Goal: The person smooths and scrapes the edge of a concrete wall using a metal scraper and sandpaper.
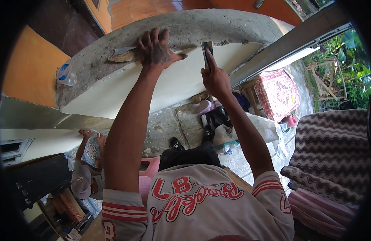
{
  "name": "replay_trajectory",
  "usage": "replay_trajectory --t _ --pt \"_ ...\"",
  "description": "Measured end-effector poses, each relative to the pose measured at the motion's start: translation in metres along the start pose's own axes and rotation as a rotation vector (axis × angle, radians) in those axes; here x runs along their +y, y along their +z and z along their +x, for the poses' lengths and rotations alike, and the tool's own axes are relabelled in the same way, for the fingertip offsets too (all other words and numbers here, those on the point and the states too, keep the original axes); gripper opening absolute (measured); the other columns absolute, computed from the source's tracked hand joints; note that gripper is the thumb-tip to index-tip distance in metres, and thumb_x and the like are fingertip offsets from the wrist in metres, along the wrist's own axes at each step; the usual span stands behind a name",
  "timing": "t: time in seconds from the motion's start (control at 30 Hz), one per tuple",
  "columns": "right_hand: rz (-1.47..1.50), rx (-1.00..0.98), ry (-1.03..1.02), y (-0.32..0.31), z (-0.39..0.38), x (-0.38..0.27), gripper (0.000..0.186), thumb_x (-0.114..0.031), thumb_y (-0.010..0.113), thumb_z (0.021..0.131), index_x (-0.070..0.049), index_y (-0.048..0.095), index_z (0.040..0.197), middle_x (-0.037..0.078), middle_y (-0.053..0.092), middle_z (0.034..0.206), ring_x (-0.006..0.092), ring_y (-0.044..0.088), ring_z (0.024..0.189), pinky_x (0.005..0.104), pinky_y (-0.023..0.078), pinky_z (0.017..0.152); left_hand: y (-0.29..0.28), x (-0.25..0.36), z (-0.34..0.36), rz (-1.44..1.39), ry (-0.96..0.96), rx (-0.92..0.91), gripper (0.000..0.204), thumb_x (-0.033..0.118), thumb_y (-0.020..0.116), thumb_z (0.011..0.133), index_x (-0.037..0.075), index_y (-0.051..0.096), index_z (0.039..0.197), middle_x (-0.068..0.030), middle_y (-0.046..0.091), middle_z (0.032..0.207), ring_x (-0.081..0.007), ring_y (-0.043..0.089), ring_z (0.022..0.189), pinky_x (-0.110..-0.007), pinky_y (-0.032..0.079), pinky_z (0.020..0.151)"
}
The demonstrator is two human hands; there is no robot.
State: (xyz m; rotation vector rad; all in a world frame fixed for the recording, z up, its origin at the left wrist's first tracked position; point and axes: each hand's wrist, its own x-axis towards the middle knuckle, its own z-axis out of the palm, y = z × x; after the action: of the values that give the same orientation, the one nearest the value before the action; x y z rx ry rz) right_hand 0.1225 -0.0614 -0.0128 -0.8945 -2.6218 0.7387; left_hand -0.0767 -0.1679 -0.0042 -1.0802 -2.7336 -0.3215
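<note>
Head view, looking down from a height. Left hand (155, 50) at about 11 o'clock, fingers spread flat and pressed on the grey rough top of a curved concrete ledge (201, 28); nothing gripped in it. Just beside its fingers, toward 10 o'clock, a trowel (122, 54) lies on the ledge, blade loaded with brownish mortar, touching or nearly touching the hand (cannot tell which). Right hand (214, 78) near 12 o'clock, closed around a flat metal scraper (207, 54) held upright, blade edge against the ledge's cream-coloured face (181, 80). The two hands are apart, the left higher on the ledge. A small plastic tub with a blue-and-white lid (65, 74) sits on the ledge at 9 to 10 o'clock, well apart from both hands. Below, at 8 o'clock, another person in a cap (81, 180) reaches up to the wall. At 2 o'clock a red patterned rug (278, 94); at 4 o'clock a wavy-striped cushioned seat (334, 148). Shoes and bags (215, 120) on the floor near centre.
</note>
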Motion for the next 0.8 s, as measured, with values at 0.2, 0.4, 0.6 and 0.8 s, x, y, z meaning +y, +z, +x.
replay_trajectory --t 0.2,0.4,0.6,0.8 --pt "-0.140 -0.013 -0.124 0.016 0.021 -0.003 0.071 -0.020 0.059 0.093 -0.035 0.033 0.158 0.025 0.072 0.090 0.0460 0.069 0.079 0.0562 0.054 0.072 -0.001 -0.004 0.002 -0.020 -0.011 0.016 0.122 0.075 0.082 0.060 0.020 0.037 0.159 -0.0115 0.029 0.165 -0.0390 0.022 0.153 -0.063 0.014 0.123" --pt "0.199 0.089 0.166 0.012 0.038 0.031 0.073 -0.025 0.060 0.094 -0.018 0.027 0.159 0.026 0.072 0.086 0.0507 0.068 0.082 0.0580 0.053 0.075 -0.004 -0.001 0.004 -0.032 0.016 -0.007 0.121 0.072 0.083 0.060 0.019 0.037 0.159 -0.0119 0.029 0.164 -0.0384 0.020 0.154 -0.064 0.011 0.123" --pt "-0.053 0.032 -0.063 0.011 0.026 0.015 0.072 -0.025 0.059 0.095 -0.025 0.027 0.159 0.028 0.071 0.085 0.0509 0.068 0.078 0.0603 0.053 0.073 -0.001 -0.005 0.000 -0.047 -0.004 0.003 0.121 0.074 0.082 0.061 0.019 0.037 0.159 -0.0121 0.030 0.164 -0.0386 0.020 0.154 -0.063 0.010 0.123" --pt "-0.141 -0.023 0.000 -0.004 0.023 0.014 0.078 -0.024 0.059 0.094 -0.029 0.021 0.162 0.028 0.071 0.082 0.0497 0.068 0.076 0.0603 0.054 0.072 -0.003 0.000 0.000 -0.053 0.006 -0.003 0.121 0.075 0.082 0.061 0.019 0.037 0.159 -0.0119 0.029 0.165 -0.0399 0.019 0.154 -0.063 0.010 0.123"
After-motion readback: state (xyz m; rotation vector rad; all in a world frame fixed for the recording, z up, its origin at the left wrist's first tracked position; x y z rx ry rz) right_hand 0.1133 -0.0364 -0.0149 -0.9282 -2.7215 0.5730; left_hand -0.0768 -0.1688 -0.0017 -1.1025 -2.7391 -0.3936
